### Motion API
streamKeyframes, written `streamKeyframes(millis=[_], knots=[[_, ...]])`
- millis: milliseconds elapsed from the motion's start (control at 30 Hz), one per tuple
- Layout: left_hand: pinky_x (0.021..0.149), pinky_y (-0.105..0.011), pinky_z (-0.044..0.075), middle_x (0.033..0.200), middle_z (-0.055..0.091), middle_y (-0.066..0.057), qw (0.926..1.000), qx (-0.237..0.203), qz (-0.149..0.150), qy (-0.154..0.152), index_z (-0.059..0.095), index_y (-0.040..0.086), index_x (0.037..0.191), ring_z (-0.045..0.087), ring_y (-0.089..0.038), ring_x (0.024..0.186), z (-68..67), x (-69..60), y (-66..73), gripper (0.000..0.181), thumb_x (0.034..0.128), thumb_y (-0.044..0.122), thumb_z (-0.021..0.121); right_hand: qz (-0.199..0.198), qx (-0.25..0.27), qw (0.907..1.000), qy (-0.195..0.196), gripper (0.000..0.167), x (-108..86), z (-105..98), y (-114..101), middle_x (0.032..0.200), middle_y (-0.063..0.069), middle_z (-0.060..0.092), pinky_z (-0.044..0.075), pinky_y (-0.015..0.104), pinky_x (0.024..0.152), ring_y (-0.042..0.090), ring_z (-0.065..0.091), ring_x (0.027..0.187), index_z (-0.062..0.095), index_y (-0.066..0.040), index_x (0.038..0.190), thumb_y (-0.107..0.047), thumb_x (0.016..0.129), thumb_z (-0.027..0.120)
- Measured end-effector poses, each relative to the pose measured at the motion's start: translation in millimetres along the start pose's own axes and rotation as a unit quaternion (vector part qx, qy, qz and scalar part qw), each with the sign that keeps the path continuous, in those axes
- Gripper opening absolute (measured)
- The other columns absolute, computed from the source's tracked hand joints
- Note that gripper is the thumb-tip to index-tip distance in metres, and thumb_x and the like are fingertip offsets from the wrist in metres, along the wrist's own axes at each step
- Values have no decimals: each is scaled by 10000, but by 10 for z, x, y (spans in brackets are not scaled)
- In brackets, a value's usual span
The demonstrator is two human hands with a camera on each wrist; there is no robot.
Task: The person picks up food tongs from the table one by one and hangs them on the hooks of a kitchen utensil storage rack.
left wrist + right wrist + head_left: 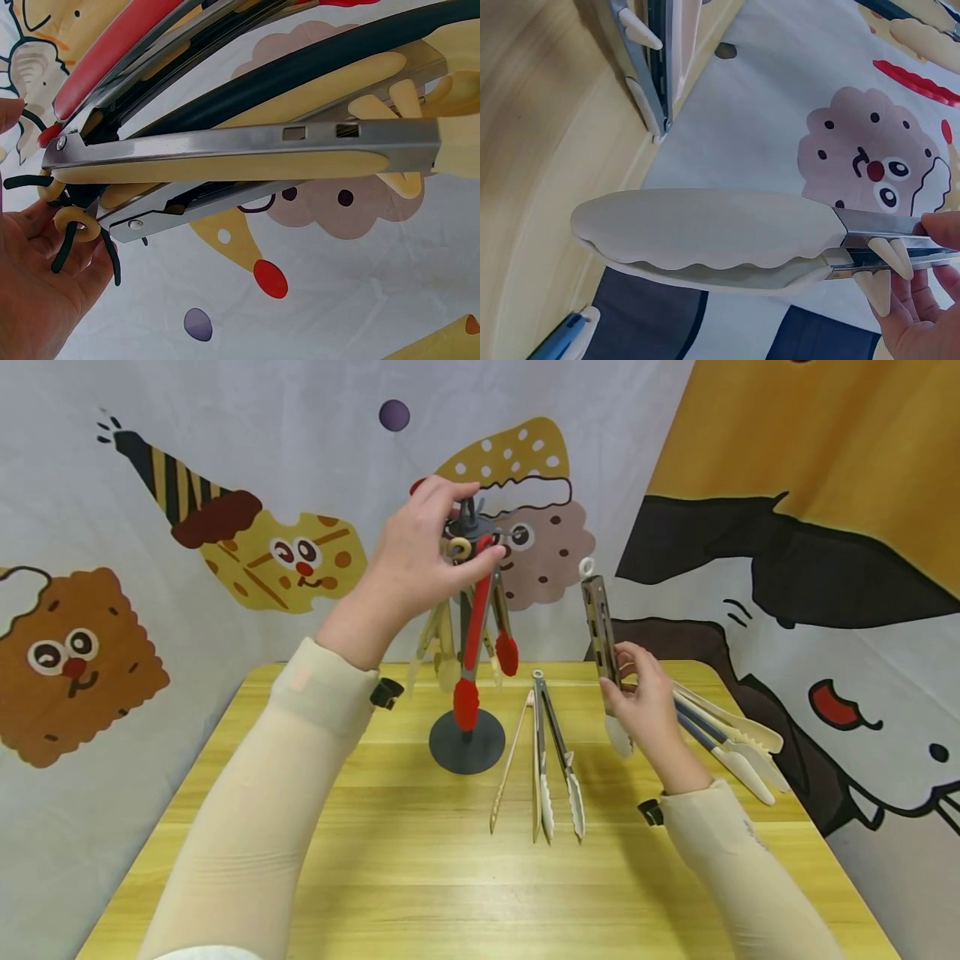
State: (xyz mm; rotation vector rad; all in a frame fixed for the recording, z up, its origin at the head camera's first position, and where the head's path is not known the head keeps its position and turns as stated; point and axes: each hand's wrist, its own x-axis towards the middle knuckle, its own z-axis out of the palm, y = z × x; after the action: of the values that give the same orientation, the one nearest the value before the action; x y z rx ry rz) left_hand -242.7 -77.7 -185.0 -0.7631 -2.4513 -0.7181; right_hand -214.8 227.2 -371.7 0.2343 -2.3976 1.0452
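Observation:
At the top of a dark grey hanging stand [467,743], my left hand [420,543] grips the hooked hub between thumb and fingers. Red-tipped tongs [474,618] hang there by their loops, beside cream-handled tongs [225,166] that fill the left wrist view. My right hand [648,702] holds a pair of steel tongs [597,618] upright to the right of the stand, ring end up. Their pale scalloped heads [712,229] lie close together in the right wrist view. Part of the hub is hidden behind my left fingers.
Several tongs [538,752] stand or lie on the wooden table [390,877] between the stand and my right hand. More tongs, cream and blue [727,743], lie at the table's right edge. A cartoon-printed cloth [315,460] hangs behind.

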Motion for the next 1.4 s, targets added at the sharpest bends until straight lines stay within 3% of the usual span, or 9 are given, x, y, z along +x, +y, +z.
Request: streamKeyframes(millis=[167,333,900,1400], knots=[[920,-289,456,1324,476,-33,10000,18,25,6,424,139,1402,531,-140,1095,4,8,2,698,849,527,597,-86,36,10000,21,448,9,30,-54,1050,129,568,536,338,669,232,592,885,533,-62,1235,-23,821,700],[913,-295,457,1318,478,-34,10000,46,35,0,425,137,1400,532,-142,1095,7,13,6,697,849,529,594,-218,103,9997,75,451,13,53,-97,1055,136,566,534,404,674,238,592,890,534,-57,1242,-24,824,699],[955,-301,439,1343,467,-21,9999,97,-31,-37,400,162,1425,522,-143,1107,17,23,1,712,848,535,589,-521,617,9967,109,464,89,112,-428,1083,149,578,553,435,729,242,607,936,541,-85,1263,-36,830,698],[956,-304,443,1358,461,-26,9999,100,28,27,408,158,1417,531,-153,1105,27,3,-9,702,851,531,588,-807,800,9934,160,447,120,195,-573,1075,135,588,561,438,753,216,583,913,551,-93,1254,-31,834,692]])
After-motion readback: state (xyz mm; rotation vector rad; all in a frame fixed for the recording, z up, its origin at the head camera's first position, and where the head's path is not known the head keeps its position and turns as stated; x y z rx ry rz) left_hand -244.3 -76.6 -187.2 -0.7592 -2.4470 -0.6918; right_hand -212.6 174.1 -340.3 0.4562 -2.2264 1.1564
